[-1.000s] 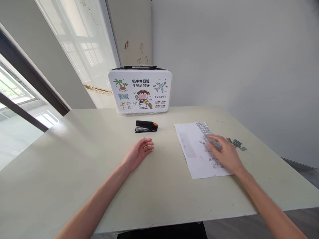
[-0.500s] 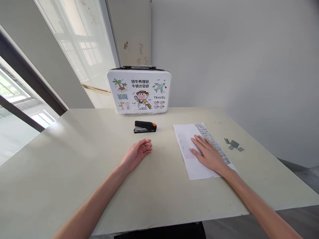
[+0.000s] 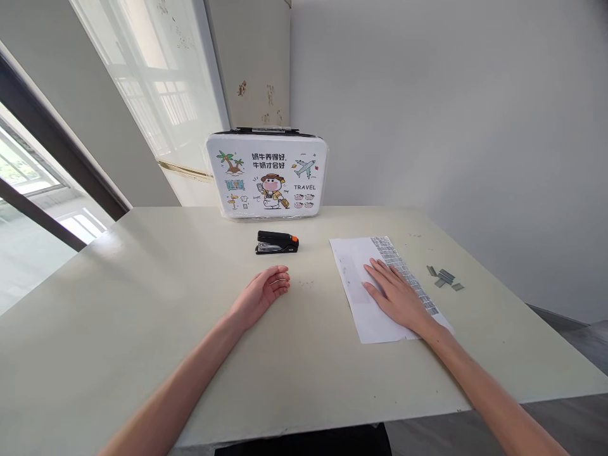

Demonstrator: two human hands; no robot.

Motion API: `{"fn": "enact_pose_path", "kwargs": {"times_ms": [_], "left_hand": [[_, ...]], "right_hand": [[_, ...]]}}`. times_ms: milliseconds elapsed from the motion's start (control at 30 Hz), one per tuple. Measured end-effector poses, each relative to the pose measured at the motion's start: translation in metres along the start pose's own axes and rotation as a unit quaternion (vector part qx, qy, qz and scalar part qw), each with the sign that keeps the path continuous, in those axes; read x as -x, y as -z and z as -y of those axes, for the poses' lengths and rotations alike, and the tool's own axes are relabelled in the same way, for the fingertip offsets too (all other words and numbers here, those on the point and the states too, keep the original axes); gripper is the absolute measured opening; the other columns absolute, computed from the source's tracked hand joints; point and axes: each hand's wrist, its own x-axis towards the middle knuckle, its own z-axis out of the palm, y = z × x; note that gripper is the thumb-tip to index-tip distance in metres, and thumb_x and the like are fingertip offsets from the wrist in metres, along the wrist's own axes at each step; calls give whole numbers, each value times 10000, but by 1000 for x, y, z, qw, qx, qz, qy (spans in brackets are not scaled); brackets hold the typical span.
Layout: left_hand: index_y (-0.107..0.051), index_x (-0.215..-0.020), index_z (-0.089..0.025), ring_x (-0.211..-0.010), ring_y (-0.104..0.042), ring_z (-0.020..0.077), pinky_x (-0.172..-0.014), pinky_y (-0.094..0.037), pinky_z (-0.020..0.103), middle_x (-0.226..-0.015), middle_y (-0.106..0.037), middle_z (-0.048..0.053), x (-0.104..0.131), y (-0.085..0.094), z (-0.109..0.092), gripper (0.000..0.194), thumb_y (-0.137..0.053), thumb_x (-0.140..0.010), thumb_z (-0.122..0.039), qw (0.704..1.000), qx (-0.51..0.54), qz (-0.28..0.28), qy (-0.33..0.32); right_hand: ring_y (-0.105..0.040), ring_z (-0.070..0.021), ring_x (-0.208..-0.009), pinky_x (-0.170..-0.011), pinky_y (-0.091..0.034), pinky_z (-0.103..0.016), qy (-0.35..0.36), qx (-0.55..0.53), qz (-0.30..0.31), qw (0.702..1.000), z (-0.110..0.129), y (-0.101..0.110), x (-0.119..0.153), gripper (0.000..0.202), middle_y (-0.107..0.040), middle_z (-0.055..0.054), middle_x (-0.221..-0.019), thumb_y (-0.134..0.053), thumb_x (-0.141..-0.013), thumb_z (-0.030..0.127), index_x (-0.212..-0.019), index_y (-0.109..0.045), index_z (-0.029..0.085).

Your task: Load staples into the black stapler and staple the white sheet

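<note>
A: Where do we have our hands?
B: Our right hand point(image 3: 396, 297) lies open and flat on the paper point(image 3: 354, 323), fingers a little spread, gripping nothing. Our left hand point(image 3: 266, 291) is released too, its fingers loosely curled, resting on the surface point(image 3: 304, 380).
A: And the paper?
B: We have it on the right half of the surface, between our left hand and the right edge. A grey printed grid point(image 3: 394, 256) runs down its right side.
A: What is nearest our left hand?
B: The black stapler point(image 3: 277, 243) with the orange button point(image 3: 294, 239), just beyond our fingers, towards the far edge.
A: Do we see a container?
B: One: the white case point(image 3: 268, 177), upright by the middle of the far edge, its black handle point(image 3: 268, 130) on top. It looks closed, so we can't tell what it holds.
A: Anything loose?
B: We see a few grey strips point(image 3: 445, 276) lying directly on the surface, between the paper and the right edge.
</note>
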Motion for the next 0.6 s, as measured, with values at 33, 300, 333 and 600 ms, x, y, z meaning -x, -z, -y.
{"fn": "enact_pose_path", "kwargs": {"times_ms": [33,300,333,600], "left_hand": [[-749,-983,-148,-842,-633,167,-873,-513,311,-917,-674,61,0,0,0,170,-724,-932,-308,1000,-1,2,-1],[-758,-993,-145,-853,-631,170,-876,-517,315,-927,-672,68,-1,2,3,185,-721,-939,-319,1000,-6,3,-5],[-759,-995,-146,-852,-632,170,-877,-517,315,-928,-674,68,0,1,3,188,-723,-938,-321,1000,-7,3,-5],[-764,-1003,-146,-857,-639,183,-893,-508,333,-921,-686,77,1,1,3,211,-740,-919,-338,1000,-20,-2,-9]], "right_hand": [[-284,-268,-1590,-1314,-234,-552,0,1,0,1000,0,0,0,601,-342,-27,-1705,-308,-1083,575,-1583,-464,280],[-279,-274,-1591,-1307,-248,-564,-1,-2,-3,1000,-4,-4,1,595,-334,-18,-1709,-318,-1083,575,-1593,-446,298],[-281,-275,-1590,-1306,-247,-565,0,-2,-3,1000,-4,-5,1,594,-336,-19,-1709,-319,-1083,574,-1593,-445,299],[-286,-265,-1590,-1311,-246,-553,0,6,-6,1000,-3,-7,2,594,-350,-13,-1704,-309,-1080,575,-1581,-459,295]]}}
